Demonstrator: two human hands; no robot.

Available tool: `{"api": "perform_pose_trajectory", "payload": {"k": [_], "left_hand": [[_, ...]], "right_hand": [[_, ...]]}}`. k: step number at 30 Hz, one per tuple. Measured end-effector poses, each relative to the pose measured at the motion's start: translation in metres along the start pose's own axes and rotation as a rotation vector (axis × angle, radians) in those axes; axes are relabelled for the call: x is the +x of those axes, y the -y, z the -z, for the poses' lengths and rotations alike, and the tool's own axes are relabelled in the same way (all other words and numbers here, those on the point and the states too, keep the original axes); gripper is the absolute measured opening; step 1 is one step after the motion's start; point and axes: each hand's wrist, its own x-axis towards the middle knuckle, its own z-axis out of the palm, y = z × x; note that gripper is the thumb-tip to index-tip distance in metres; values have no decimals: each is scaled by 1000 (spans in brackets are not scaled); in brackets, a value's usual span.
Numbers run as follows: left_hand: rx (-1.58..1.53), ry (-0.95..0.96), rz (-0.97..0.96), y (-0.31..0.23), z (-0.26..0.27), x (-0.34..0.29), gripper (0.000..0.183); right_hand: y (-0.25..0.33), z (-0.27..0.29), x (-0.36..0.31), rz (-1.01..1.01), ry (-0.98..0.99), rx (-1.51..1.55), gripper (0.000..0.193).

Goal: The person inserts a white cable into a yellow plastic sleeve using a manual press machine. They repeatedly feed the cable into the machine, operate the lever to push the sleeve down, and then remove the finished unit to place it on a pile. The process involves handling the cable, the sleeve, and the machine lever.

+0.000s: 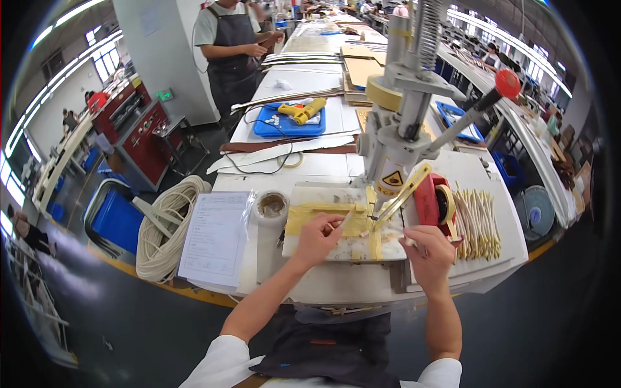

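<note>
My left hand (317, 240) is closed over the left part of a pale work plate (388, 251) crossed by strips of yellow tape (299, 226). Between its thumb and fingers a thin pale piece (348, 217), like a short cord, points up. My right hand (432, 253) hovers by the plate's right edge, fingers pinched; what they hold is too small to make out. Above the plate stands a grey hand press (391, 145), its lever ending in a red knob (508, 84). Yellow-handled tweezers or a similar long tool (406, 193) slant beside the press head.
Right of the press lie a red tape dispenser (427, 200) and a row of pale cords (479, 223) with yellow ends. At left are a tape roll (272, 205), a paper sheet (217, 236) and a coil of cord (171, 226). A blue tray (289, 127) holds a yellow glue gun (304, 111). A co-worker (229, 52) stands beyond.
</note>
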Motion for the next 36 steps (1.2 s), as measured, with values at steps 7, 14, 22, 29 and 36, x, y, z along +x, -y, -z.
{"api": "perform_pose_trajectory", "payload": {"k": [7,14,22,29,36], "left_hand": [[-370,147,352,-53,-5,-68,24],[-427,263,599,-60,-3,-113,31],[-404,229,535,-41,17,-144,32],[-419,253,520,-40,7,-143,32],[-355,191,451,-47,24,-155,25]], "right_hand": [[28,29,-18,-718,-185,738,22],[-20,35,-36,-791,-357,1110,20],[-58,146,-9,-339,-802,325,8],[-142,135,-29,-487,-437,-425,9],[-77,104,-21,-34,-350,-828,13]]}}
